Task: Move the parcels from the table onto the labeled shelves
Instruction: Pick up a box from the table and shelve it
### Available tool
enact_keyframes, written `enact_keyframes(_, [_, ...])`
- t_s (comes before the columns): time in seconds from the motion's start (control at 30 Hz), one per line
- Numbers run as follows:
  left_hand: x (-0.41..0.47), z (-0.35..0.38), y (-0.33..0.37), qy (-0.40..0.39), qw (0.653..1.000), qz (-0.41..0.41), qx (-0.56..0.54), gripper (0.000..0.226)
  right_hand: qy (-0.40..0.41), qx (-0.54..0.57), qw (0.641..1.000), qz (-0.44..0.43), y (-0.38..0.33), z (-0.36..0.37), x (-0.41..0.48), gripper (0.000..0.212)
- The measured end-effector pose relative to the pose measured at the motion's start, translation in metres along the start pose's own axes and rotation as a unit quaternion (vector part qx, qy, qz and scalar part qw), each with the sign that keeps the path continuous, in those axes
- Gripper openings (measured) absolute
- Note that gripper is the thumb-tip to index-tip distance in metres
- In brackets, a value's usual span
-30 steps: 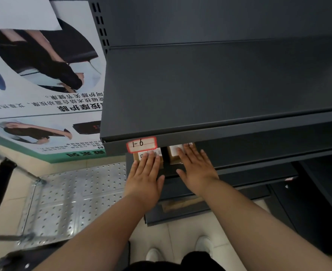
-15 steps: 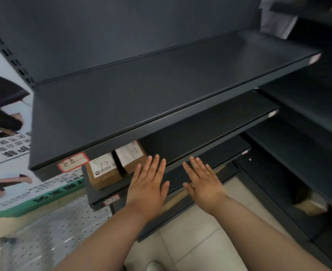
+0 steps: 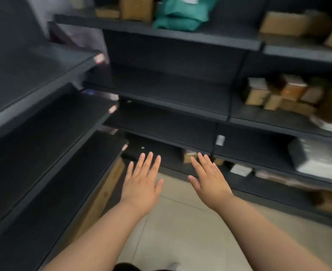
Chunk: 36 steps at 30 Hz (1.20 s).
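Observation:
My left hand [image 3: 141, 182] and my right hand [image 3: 210, 177] are held out in front of me, palms down, fingers spread, holding nothing. They hover over the floor between two dark shelf units. The left shelf unit [image 3: 44, 118] has bare boards with small labels [image 3: 99, 58] at their ends. On the facing shelf unit [image 3: 171, 106], brown cardboard parcels [image 3: 274, 92] sit at the right on the middle board, with a green bag [image 3: 180, 14] and more boxes [image 3: 136, 7] on the top board. A small brown parcel [image 3: 188, 155] lies low, just beyond my right fingertips. The picture is blurred.
Grey-white plastic-wrapped packages [image 3: 321, 155] lie on a lower right board. A white-labelled parcel [image 3: 240, 170] sits near the bottom board. A tall cardboard sheet [image 3: 104, 190] leans under the left unit. Beige tiled floor [image 3: 180, 231] runs between the units.
The view has swung right, from the left shelf with two labelled parcels to the corner and facing unit. Both hands let go of those parcels and drew back, staying spread and free.

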<state>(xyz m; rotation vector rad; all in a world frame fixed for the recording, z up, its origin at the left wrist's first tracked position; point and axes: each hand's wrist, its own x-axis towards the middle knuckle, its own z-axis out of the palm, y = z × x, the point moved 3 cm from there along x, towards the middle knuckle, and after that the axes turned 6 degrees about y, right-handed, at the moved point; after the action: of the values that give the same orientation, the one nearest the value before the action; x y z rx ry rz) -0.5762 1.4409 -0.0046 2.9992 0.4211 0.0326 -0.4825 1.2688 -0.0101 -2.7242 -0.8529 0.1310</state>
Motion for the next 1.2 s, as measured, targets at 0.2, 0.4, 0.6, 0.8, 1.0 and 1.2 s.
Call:
enact_keyframes(0.2, [0.054,0.024,0.136,0.002,0.984,0.175,-0.019,0.070,0.049,0.040,0.965,0.255,0.150,-0.023,-0.099,0.059])
enact_keyframes(0.4, [0.096,0.036,0.256,-0.017,0.948,0.315,-0.052,0.064,0.092,0.076,0.909,0.399,0.211,-0.041,-0.164,0.060])
enact_keyframes(0.6, [0.140,0.054,0.362,-0.050,0.903,0.421,-0.075,0.065,0.156,0.064,0.867,0.470,0.270,-0.078,-0.174,0.059])
enact_keyframes(0.8, [0.178,0.073,0.464,-0.122,0.839,0.518,-0.109,0.063,0.180,0.019,0.815,0.551,0.324,-0.107,-0.189,0.061])
enact_keyframes(1.0, [0.166,0.090,0.546,-0.174,0.760,0.617,-0.110,0.062,0.194,0.035,0.739,0.644,0.336,-0.097,-0.234,0.061])
enact_keyframes(1.2, [0.118,0.104,0.616,-0.216,0.684,0.692,-0.078,0.061,0.221,0.062,0.648,0.726,0.361,-0.089,-0.300,0.060])
